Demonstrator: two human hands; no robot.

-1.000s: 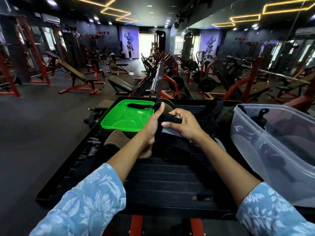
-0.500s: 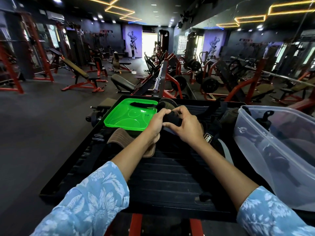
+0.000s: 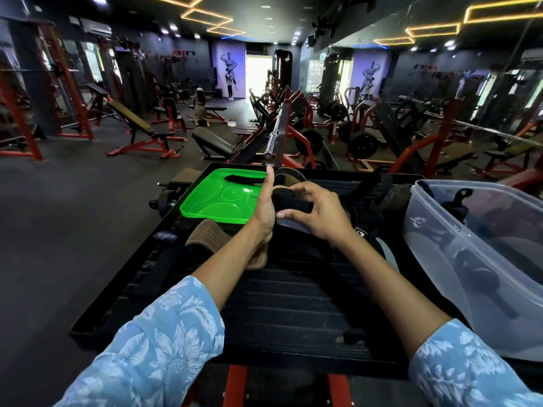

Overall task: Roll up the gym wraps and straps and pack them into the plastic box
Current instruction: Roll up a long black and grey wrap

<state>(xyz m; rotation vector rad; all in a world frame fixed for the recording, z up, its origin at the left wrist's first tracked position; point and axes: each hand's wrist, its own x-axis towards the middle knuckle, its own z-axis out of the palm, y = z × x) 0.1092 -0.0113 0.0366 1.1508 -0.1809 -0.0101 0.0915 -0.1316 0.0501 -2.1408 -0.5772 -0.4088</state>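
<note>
Mid-roll, one wrap in hand, most of the job still open by my read.

Left to right:
- Green lid (image 3: 219, 201) at 11 o'clock of the hands, flat on the black platform (image 3: 293, 304), a dark strap (image 3: 244, 179) lying across its far edge, unrolled.
- Tan ribbed belt piece (image 3: 210, 236) at 7 o'clock of the left hand, partly under the forearm, loose.
- Left hand (image 3: 264, 210): thumb straight up, palm against the left end of the black wrap (image 3: 289, 201). Other fingers hidden behind the wrap, so can't tell whether they are curled on it.
- A rolled tan item (image 3: 289, 176) sits at 12 o'clock, just behind the wrap.
- Right hand (image 3: 320, 212): fingers curled over the top of the wrap, thumb under it, clamped on the roll. Free tail hangs down toward the platform below the hands.
- More dark straps (image 3: 370, 212) heaped at 3 o'clock of the right hand, not rolled.
- Clear plastic box (image 3: 426, 230) at far right, tilted, a few dark items (image 3: 455, 201) already inside.

Left: finish this roll, box it, then the heap, belt piece, strap on lid.
</note>
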